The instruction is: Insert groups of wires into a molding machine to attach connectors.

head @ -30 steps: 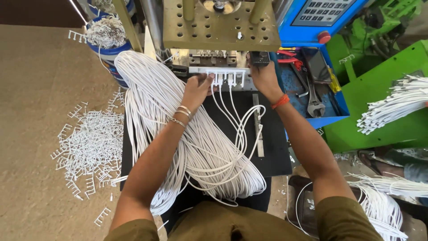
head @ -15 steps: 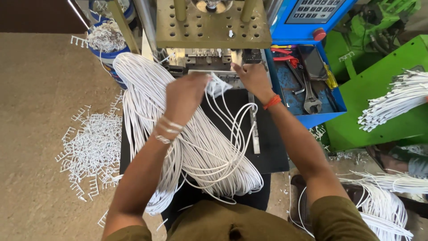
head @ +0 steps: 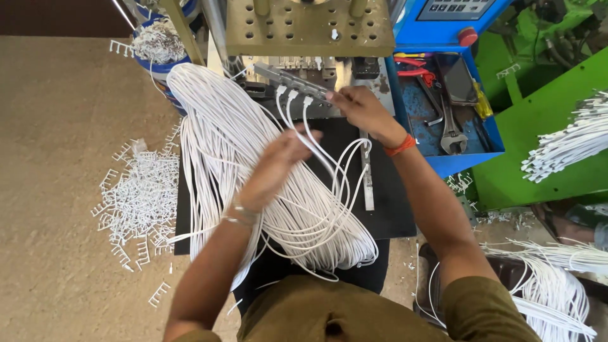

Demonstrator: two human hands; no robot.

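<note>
A thick bundle of white cables (head: 221,139) lies looped over a black mat (head: 392,202) in front of me. My right hand (head: 361,111) grips one end of a long metal bar (head: 285,77) and holds it tilted just below the machine's drilled plate (head: 310,28). Three white moulded cable ends hang from the bar. My left hand (head: 275,164) is blurred, lower down over the bundle. Its fingers close around the cables that drop from the bar.
A blue tray (head: 437,120) to the right holds a wrench (head: 446,126) and other tools. White plastic scraps (head: 139,196) litter the floor at left. A green frame (head: 538,120) carries more white cables (head: 570,142). A bucket of scraps (head: 158,44) stands at the back left.
My left hand has come down from the machine towards me along the cables. My right hand has drawn the metal bar out from under the plate and tilted it.
</note>
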